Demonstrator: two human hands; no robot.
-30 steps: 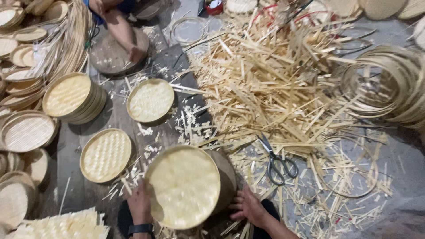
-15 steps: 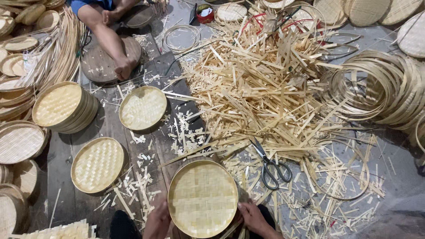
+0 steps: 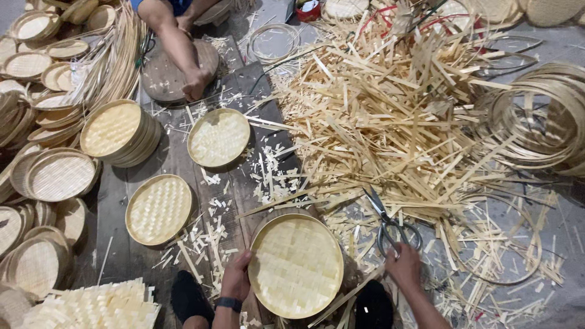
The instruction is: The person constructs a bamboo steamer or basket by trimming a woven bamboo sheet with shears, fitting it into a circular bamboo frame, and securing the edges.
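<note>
Dark plank floor (image 3: pixel 177 158), littered with bamboo offcuts (image 3: pixel 390 122); finished woven trays stacked at left (image 3: pixel 116 131), two singles (image 3: pixel 218 137) lying apart, hoops (image 3: pixel 542 116) and strips not yet used. Left hand (image 3: pixel 236 277) gripped the rim of the round woven tray (image 3: pixel 297 265) at the person's knees; right hand (image 3: pixel 403 266), loosely curled and empty, lay just beside the scissors (image 3: pixel 390 222). No packages or labels were legible; only a small red container (image 3: pixel 309 9) at the top edge.

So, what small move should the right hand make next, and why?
Probably close the right hand on the scissors: it reaches toward their handles just ahead of it, apparently not gripping them. The left hand already holds the rim of the round woven tray, and loose bamboo strips lie around.
</note>
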